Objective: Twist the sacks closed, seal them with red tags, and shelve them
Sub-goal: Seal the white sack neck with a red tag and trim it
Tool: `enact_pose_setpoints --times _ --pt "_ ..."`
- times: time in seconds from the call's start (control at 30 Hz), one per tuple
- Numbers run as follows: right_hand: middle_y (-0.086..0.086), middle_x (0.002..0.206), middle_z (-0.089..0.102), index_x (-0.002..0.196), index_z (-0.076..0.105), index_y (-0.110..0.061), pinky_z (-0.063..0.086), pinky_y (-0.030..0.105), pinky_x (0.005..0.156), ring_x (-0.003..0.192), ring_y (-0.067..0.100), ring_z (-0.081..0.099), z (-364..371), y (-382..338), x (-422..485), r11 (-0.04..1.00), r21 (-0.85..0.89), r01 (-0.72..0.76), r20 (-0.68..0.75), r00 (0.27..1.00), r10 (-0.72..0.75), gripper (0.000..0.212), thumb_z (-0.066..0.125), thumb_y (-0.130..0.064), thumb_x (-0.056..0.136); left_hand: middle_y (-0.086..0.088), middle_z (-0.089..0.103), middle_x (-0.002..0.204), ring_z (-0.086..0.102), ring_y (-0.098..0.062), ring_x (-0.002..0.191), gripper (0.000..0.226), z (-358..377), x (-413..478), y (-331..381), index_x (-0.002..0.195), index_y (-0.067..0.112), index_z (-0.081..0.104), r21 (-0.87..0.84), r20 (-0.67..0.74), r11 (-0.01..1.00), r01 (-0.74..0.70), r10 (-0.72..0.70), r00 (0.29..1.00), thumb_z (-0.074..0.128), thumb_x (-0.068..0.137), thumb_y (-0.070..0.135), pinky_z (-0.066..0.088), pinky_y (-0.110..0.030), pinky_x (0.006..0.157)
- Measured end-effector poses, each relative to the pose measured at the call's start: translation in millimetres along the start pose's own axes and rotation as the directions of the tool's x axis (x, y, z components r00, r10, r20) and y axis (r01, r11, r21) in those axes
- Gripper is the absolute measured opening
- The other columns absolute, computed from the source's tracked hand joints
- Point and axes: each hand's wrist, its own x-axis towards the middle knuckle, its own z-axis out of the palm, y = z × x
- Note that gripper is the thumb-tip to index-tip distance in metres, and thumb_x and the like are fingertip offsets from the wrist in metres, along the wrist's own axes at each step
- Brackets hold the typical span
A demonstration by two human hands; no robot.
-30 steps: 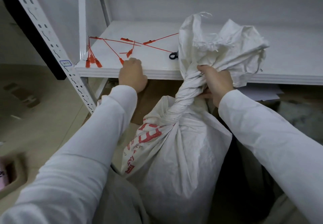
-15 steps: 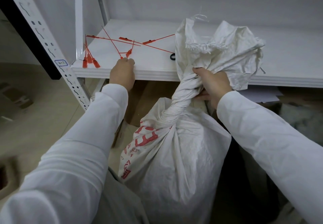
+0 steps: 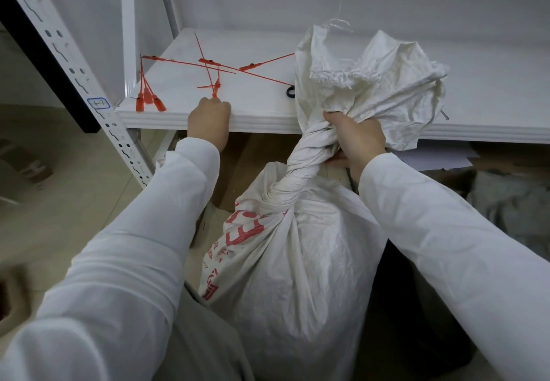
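Three loose red tags [image 3: 148,101] lie on the white shelf [image 3: 268,119]. At its front edge the left hand [image 3: 208,121] pinches one red tag [image 3: 215,91]. The white sack [image 3: 297,276] stands below, and the right hand [image 3: 354,139] is clenched around its twisted neck [image 3: 306,157].

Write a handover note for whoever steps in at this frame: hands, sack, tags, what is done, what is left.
The left hand pinches one red tag at the front edge of the shelf, with the tag's tail standing up.
The right hand grips the twisted neck of the sack, which stands on the floor below the shelf.
The spare tags lie on the shelf, a bunch near its left corner.
Done: neck twisted closed.
Left: lock the tag round the neck, then shelve the sack.
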Motion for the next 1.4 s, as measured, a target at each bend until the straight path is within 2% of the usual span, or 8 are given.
enact_pose_setpoints --times 0.17,0.37,0.5,0.67,0.87,1.13,1.27,1.4 --pt "0.007 0.111 0.060 0.099 0.052 -0.018 0.059 0.036 0.056 0.095 0.025 0.063 -1.0 0.1 -1.5 1.000 0.006 -0.011 0.000 1.000 0.011 0.039 0.077 -0.036 0.075 -0.017 0.061 0.102 0.059 -0.032 0.092 0.018 -5.1 8.7 -0.2 0.109 0.002 0.060 -0.072 -0.056 0.997 0.025 -0.029 0.998 0.057 0.093 0.009 0.051 -0.040 0.086" --pt "0.006 0.107 0.062 0.097 0.059 -0.017 0.062 0.044 0.066 0.095 0.027 0.063 3.3 4.0 1.9 1.000 -0.017 0.025 -0.031 0.999 -0.025 0.038 0.076 -0.041 0.073 -0.017 0.059 0.114 0.058 -0.033 0.104 0.031 -7.1 19.2 5.8 0.123 0.004 0.052 -0.228 -0.054 0.943 0.241 -0.259 0.964 0.050 0.099 0.023 0.049 -0.040 0.094" --pt "0.002 0.097 0.062 0.072 0.052 -0.026 0.060 0.045 0.075 0.097 0.029 0.064 10.6 4.8 2.1 0.997 -0.050 0.065 -0.030 0.997 -0.067 0.027 0.074 -0.043 0.072 -0.019 0.056 0.117 0.056 -0.034 0.107 0.029 -5.9 21.4 6.0 0.123 0.003 0.052 -0.214 -0.018 0.928 0.306 -0.317 0.948 0.055 0.096 0.013 0.049 -0.041 0.095" --pt "-0.004 0.084 0.057 0.069 0.051 -0.026 0.061 0.045 0.071 0.093 0.027 0.064 13.1 6.5 4.1 0.996 -0.039 0.079 -0.013 0.997 -0.080 0.027 0.073 -0.041 0.075 -0.021 0.056 0.117 0.055 -0.034 0.108 0.030 -8.0 21.0 7.2 0.120 0.001 0.052 -0.217 0.012 0.920 0.327 -0.333 0.943 0.058 0.091 0.002 0.048 -0.041 0.096" --pt "-0.002 0.089 0.059 0.073 0.054 -0.025 0.061 0.046 0.072 0.090 0.026 0.064 13.9 8.2 8.2 0.997 -0.040 0.071 -0.009 0.997 -0.071 0.026 0.074 -0.042 0.073 -0.021 0.057 0.117 0.056 -0.033 0.108 0.023 -13.5 18.1 8.8 0.116 -0.001 0.055 -0.243 0.015 0.900 0.361 -0.369 0.929 0.055 0.093 0.002 0.047 -0.039 0.097" --pt "0.005 0.103 0.063 0.077 0.054 -0.023 0.061 0.046 0.073 0.093 0.027 0.064 1.9 7.4 3.5 0.998 -0.036 0.049 -0.003 0.999 -0.049 0.028 0.075 -0.041 0.072 -0.016 0.062 0.113 0.061 -0.029 0.100 0.023 -36.8 0.0 22.7 0.116 0.002 0.059 -0.403 -0.065 0.839 0.365 -0.424 0.903 0.054 0.097 0.015 0.049 -0.033 0.091" --pt "0.005 0.106 0.064 0.101 0.063 -0.015 0.062 0.045 0.069 0.092 0.025 0.064 -12.0 5.7 -4.4 1.000 -0.002 0.024 0.000 1.000 -0.024 0.036 0.075 -0.037 0.075 -0.013 0.063 0.107 0.061 -0.026 0.094 0.020 -52.5 -19.7 43.7 0.110 0.004 0.062 -0.451 -0.097 0.842 0.296 -0.376 0.921 0.053 0.098 0.017 0.044 -0.027 0.080" --pt "0.006 0.107 0.065 0.104 0.062 -0.013 0.062 0.045 0.068 0.092 0.024 0.065 -31.7 10.7 -11.6 0.999 0.040 0.002 0.010 1.000 -0.002 0.037 0.075 -0.034 0.076 -0.012 0.063 0.105 0.062 -0.026 0.093 0.022 -66.3 -42.2 65.3 0.111 0.004 0.063 -0.470 -0.058 0.842 0.263 -0.327 0.943 0.055 0.097 0.020 0.046 -0.029 0.079"
